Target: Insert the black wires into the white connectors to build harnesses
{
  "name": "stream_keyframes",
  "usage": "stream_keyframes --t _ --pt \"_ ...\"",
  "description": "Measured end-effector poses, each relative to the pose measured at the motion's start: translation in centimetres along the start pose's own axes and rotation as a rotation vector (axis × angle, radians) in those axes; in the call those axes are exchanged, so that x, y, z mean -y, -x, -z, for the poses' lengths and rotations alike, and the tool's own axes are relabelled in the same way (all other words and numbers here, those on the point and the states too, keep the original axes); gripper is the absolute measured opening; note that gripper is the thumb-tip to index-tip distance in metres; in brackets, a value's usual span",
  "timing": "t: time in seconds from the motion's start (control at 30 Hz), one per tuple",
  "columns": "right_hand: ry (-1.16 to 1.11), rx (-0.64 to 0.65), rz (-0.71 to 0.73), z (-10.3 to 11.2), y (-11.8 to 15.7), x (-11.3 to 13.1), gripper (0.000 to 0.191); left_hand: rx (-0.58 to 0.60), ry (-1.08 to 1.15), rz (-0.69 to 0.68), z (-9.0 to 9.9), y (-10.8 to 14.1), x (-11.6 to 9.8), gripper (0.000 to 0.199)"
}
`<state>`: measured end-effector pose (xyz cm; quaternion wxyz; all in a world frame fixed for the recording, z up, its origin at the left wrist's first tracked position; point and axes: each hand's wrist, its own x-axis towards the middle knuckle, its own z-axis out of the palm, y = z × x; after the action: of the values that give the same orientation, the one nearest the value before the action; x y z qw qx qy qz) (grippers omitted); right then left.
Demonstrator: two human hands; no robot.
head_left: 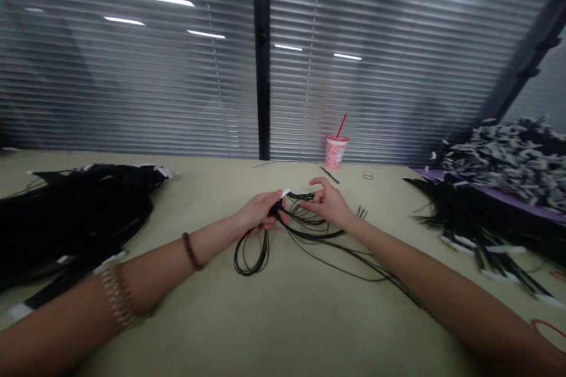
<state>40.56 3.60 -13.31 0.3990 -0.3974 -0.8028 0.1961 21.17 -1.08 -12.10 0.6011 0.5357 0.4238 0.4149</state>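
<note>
My left hand [265, 209] is closed around a bundle of thin black cords [305, 235] near the middle of the table. A short white tag [286, 194] sticks up beside its thumb. Below the hand the cords hang in a loop, and long loose strands trail to the right under my right forearm. My right hand [326, 205] is at the upper strands, its index finger raised and bent, with thumb and other fingers closed about some of the cords. Its exact grip is partly hidden.
A large heap of black cords [79, 212] lies at left. At right are more black bundles with white tags [460, 244] and a pile of white-ended pieces [508, 159]. A pink cup [336, 153] with a red straw and some rubber bands [367, 175] are at the back.
</note>
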Motion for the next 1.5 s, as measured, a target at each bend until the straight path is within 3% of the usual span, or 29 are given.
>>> stream_keyframes --t 0.17,0.3,0.4,0.53,0.67,0.77,0.87,1.0,1.17,1.33,1.5 --pt "0.228 0.069 0.001 1.8 -0.5 -2.3 0.032 -0.032 -0.011 -0.025 0.0 0.0 -0.1 0.031" --pt "0.289 -0.025 0.121 1.5 -0.5 -2.5 0.022 -0.007 0.006 -0.033 0.0 0.1 -0.3 0.033" --pt "0.214 -0.063 0.193 1.4 -0.6 -2.3 0.030 0.001 0.017 -0.035 0.1 0.1 -0.4 0.033" --pt "0.102 0.078 0.175 1.3 -0.3 -0.9 0.040 0.016 0.009 -0.003 0.2 0.1 -0.3 0.034" --pt "0.225 0.116 0.199 0.8 0.4 2.1 0.043 0.058 0.003 0.022 -0.3 0.5 -0.2 0.034" --pt "0.362 0.092 0.232 0.5 0.7 3.8 0.035 0.106 0.003 0.038 -1.1 0.9 -0.2 0.034" --pt "0.440 0.105 0.184 1.0 0.3 3.9 0.019 0.115 -0.004 0.028 -1.6 1.0 -0.2 0.035" --pt "0.522 0.027 0.066 2.6 -0.9 2.1 0.012 0.076 -0.025 0.043 -1.1 0.7 -0.3 0.034" --pt "0.452 -0.093 -0.087 4.5 -2.0 0.2 0.014 0.079 -0.060 0.035 -0.8 0.6 -0.6 0.033" --pt "0.458 -0.157 -0.040 5.2 -2.0 0.5 0.033 0.108 -0.038 0.010 -1.4 1.1 -0.9 0.033" --pt "0.577 -0.208 0.058 5.5 -1.8 1.1 0.040 0.170 0.147 0.079 -1.3 1.5 -1.7 0.029"
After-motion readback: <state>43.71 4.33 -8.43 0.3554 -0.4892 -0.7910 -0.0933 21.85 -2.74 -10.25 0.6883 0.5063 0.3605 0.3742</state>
